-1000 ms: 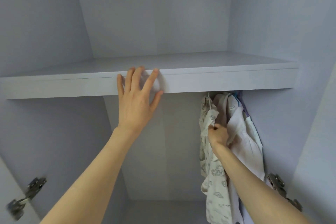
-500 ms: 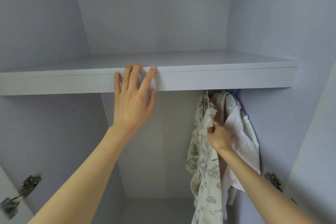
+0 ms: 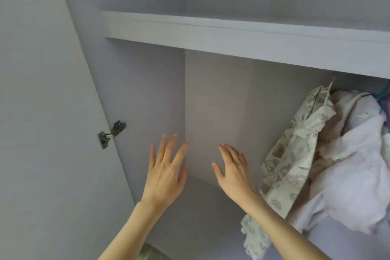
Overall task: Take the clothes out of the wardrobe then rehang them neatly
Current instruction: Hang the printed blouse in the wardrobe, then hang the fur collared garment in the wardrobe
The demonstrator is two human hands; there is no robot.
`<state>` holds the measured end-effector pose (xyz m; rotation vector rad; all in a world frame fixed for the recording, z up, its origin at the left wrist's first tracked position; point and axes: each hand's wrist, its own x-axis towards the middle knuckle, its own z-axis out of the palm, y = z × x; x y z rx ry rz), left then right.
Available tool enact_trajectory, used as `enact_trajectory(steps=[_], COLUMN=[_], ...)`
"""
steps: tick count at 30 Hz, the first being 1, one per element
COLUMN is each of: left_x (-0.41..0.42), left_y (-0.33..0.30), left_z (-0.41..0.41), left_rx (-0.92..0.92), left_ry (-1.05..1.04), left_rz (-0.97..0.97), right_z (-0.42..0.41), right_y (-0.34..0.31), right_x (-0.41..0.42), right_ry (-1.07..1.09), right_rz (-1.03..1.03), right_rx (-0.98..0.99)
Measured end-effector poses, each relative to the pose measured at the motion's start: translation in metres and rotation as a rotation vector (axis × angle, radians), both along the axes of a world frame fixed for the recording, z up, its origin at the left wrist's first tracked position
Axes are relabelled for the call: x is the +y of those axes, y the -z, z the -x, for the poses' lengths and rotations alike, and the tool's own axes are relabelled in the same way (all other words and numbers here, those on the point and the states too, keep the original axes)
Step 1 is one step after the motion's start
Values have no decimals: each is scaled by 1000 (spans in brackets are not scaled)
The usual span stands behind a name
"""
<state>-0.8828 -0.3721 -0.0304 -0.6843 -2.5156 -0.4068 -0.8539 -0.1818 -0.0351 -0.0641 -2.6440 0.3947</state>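
1. Clothes [image 3: 329,154] are bunched up at the right edge of the frame, hanging under the wardrobe shelf [image 3: 242,42]. Only one view to go on, the head camera, and it's tilted, so the shelf slants from upper left down toward the right.

2. Front of the bunch is a cream patterned garment [image 3: 295,148] with a grey-green leafy print. It hangs off a pale hanger hook [image 3: 329,87] that pokes up just below the shelf, and it trails down toward the lower right of the frame.

3. Just beside it, further right, is a white garment [image 3: 356,173], all crumpled. A bit of blue hanger [image 3: 383,94] peeks out at the far right edge. Can't see the rail itself.

4. Left hand [image 3: 165,172] is in the lower middle of the frame, fingers straight and spread, holding nothing. It's raised in front of the bare back corner of the wardrobe; can't tell if it's actually touching the panel.

5. Right hand [image 3: 234,170] is just beside it, also flat with fingers straight, nothing in it. It's near the patterned garment but apart from it; the forearm passes in front of the garment's lower part.

6. Over on the left, a metal hinge [image 3: 110,133] sits where the open door [image 3: 42,133] meets the wardrobe side.
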Motion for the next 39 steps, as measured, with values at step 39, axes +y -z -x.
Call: enact_trajectory(steps=[39], left_x=[-330], left_y=[87], left_z=[-524], left_rx=[-510], left_ry=[-1900], left_rz=[-331], right_z=[-296], right_y=[87], right_x=[-541], right_ry=[-1891], right_rz=[-149], right_rx=[-188])
